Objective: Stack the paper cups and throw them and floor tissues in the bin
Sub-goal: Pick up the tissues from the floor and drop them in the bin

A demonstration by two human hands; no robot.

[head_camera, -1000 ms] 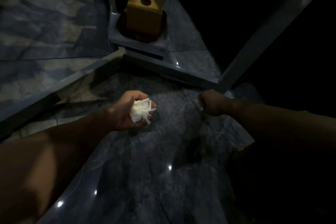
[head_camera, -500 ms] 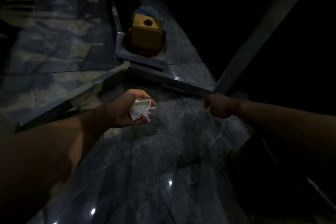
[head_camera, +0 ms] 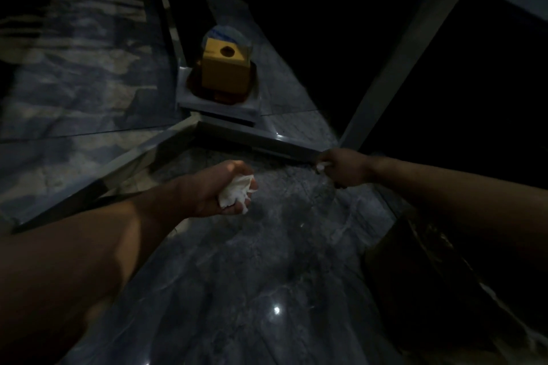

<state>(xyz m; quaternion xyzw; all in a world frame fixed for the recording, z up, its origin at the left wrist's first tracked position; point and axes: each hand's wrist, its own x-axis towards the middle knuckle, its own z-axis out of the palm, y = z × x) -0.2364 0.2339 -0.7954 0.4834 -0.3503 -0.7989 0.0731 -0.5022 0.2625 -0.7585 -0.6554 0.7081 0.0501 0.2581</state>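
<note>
While the light is poor and much of the scene is lost in shadow, the biggest thing in view is the polished marble floor, which spreads beneath both arms and shines with small glints. Beyond the hands, on a raised stone ledge, stands a yellow box with a round hole in its top; whether it serves as the bin I cannot tell, and no paper cups show anywhere. A pale slanting post rises just above the right hand. The left hand is curled most of the way closed, palm turned inward, around a crumpled white tissue whose ragged edges poke out past the fingers. The right hand, farther out and level with the left, is balled into a fist; a small white scrap shows at its knuckle side, likely another tissue, though it is too dim to be sure. Tissue like this should be nearly weightless, soft and easily torn, with no stiffness to push against, so a loose pinch would let pieces slip away. Bunching it whole inside the palm, as the left hand does, seems the safest hold for carrying it.
</note>
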